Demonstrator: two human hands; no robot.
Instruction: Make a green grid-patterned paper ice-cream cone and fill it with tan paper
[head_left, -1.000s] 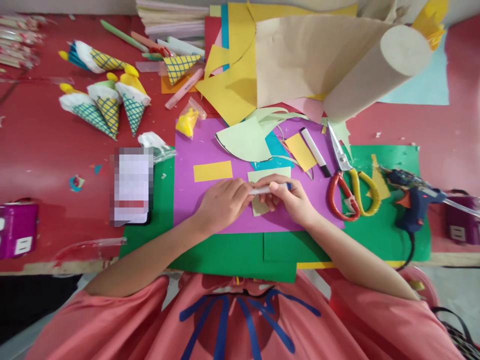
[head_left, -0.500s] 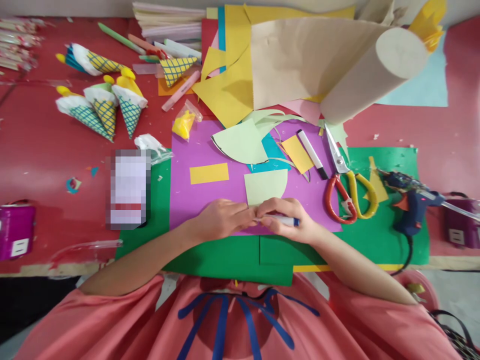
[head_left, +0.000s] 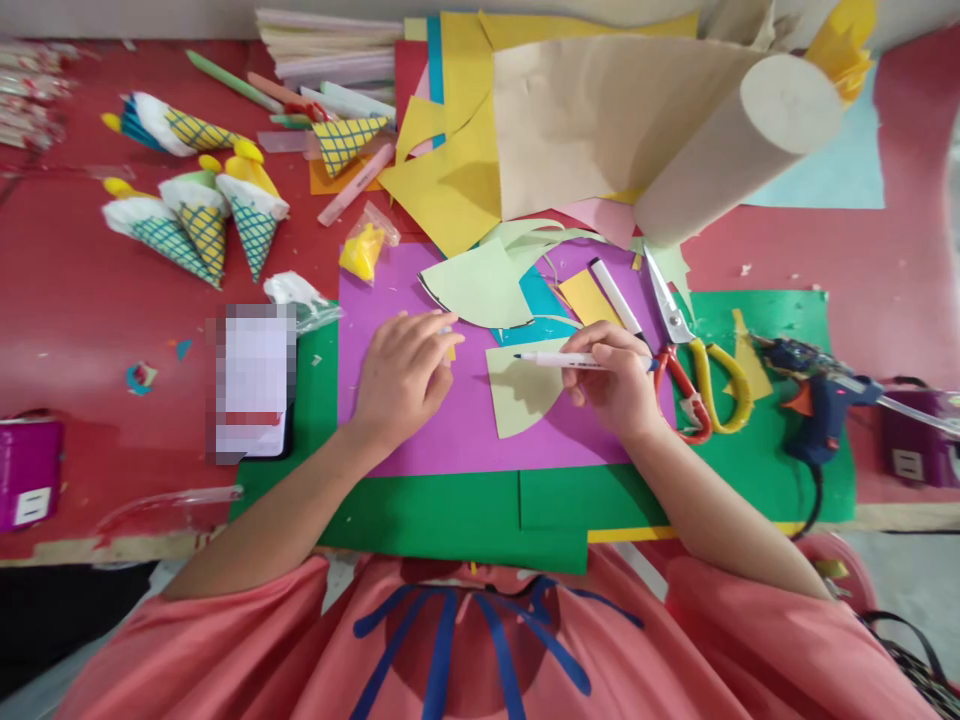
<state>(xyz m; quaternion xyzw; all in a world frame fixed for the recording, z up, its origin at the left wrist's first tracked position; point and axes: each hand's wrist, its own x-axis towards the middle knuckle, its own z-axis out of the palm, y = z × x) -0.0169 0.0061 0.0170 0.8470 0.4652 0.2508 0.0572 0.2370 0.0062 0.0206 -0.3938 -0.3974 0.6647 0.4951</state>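
My right hand (head_left: 611, 380) grips a white marker (head_left: 559, 360), its dark tip bare and pointing left just above a pale green quarter-circle piece (head_left: 521, 400). Over the purple sheet (head_left: 465, 445) my left hand (head_left: 401, 375) has its fingers bent, with the small marker cap (head_left: 447, 331) showing between them. That hand hides most of a yellow paper strip (head_left: 451, 353). Beyond both hands lies a larger pale green fan-shaped piece (head_left: 480, 285) with a dark line along its curved edge.
Right of my right hand are open scissors (head_left: 675, 325), a second marker (head_left: 616, 298) and a glue gun (head_left: 821, 405). A phone (head_left: 255, 380) lies left. Paper cones (head_left: 202, 225) sit at the far left, and a brown paper roll (head_left: 739, 150) stands behind.
My hands have moved apart and away from me. The marker, capped between them before, now shows its bare tip in my right hand; the left has shifted over the yellow strip.
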